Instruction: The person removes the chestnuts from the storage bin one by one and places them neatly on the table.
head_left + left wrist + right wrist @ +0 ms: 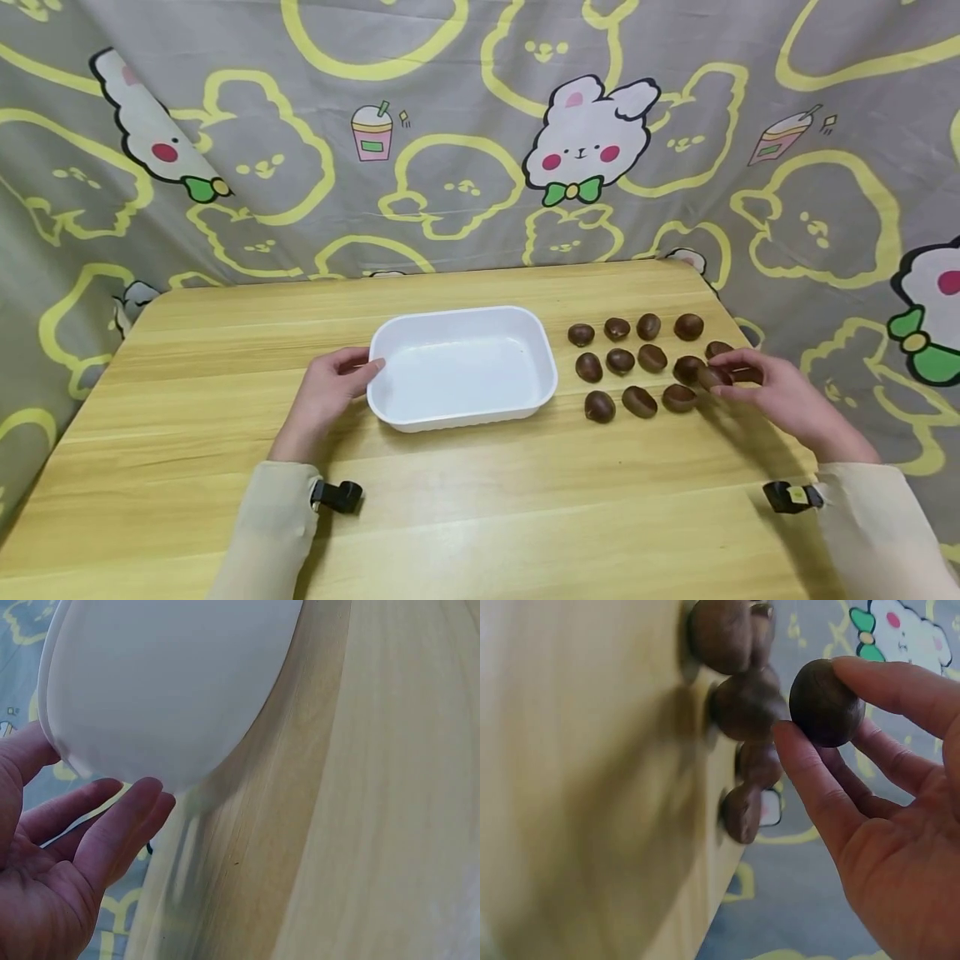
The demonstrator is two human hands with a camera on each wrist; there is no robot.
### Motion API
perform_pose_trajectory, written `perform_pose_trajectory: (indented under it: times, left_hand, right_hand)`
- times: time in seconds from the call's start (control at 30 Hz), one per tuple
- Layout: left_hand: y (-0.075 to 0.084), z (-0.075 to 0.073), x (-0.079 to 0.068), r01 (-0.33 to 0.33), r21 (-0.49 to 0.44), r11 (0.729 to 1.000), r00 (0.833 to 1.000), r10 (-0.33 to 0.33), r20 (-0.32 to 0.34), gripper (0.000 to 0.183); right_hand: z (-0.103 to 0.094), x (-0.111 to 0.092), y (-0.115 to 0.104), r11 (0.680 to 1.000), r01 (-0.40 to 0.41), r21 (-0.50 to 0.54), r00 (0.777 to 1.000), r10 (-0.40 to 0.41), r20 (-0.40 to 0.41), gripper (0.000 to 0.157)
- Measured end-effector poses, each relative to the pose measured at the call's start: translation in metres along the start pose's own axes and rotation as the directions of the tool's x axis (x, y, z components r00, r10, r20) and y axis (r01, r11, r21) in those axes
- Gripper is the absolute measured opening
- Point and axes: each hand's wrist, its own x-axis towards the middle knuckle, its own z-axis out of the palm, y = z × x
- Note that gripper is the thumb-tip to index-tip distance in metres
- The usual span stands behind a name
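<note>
In the head view a white plastic tray point(459, 375) with rounded corners stands on the table, its inside bare. My left hand point(333, 385) holds its left end, thumb over the rim and fingers along the outer wall; the left wrist view shows these fingers point(112, 832) at the tray's wall point(165, 697). Between thumb and fingertips my right hand point(780, 396) pinches a dark brown chestnut point(826, 703). That chestnut is raised off the table, close to other chestnuts point(746, 705) in the right wrist view. In the head view it overlaps a chestnut point(687, 368) behind it.
Several chestnuts point(620, 361) lie in rough rows to the right of the tray. One more chestnut point(718, 350) sits near the table's right edge, partly behind my right hand. A patterned grey cloth point(450, 108) hangs behind the wooden table point(480, 500).
</note>
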Motion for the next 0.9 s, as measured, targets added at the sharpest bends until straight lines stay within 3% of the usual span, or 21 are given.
perform_pose_trajectory:
  times: [0.47,0.9]
  left_hand:
    - [0.0,-0.001,-0.003,-0.014,-0.017,1.0,1.0,0.014,0.006,0.052]
    - [-0.001,-0.006,-0.002,-0.042,0.014,0.999,0.998,0.041,0.045,0.059]
  right_hand:
    - [0.005,0.0,0.022,0.997,-0.053,-0.048,0.997,0.056,0.055,0.04]
    - [0.01,-0.002,0.024,0.997,-0.024,-0.068,0.998,0.027,0.051,0.039]
